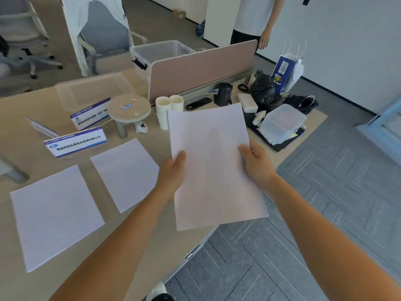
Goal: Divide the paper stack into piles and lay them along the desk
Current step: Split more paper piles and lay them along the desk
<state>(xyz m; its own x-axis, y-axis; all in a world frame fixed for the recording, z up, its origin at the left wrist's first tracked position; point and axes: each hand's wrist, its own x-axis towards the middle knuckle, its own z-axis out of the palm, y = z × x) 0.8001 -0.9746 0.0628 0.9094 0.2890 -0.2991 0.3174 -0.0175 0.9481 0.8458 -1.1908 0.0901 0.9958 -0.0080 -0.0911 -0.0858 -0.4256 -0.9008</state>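
I hold a white paper stack [213,161] above the right end of the desk [138,235], its near part overhanging the desk edge. My left hand [173,172] grips its left edge, thumb on top. My right hand [257,164] grips its right edge the same way. Two white paper piles lie flat on the desk: one [56,216] at the near left and one [125,173] beside it, just left of my left forearm.
Two name signs [76,144] stand behind the piles, with a small round stool-like stand [129,109], paper cups [167,109], clear plastic boxes [282,122], a pink divider [201,68] and bags [286,70] beyond. A person stands at the back. Grey carpet lies to the right.
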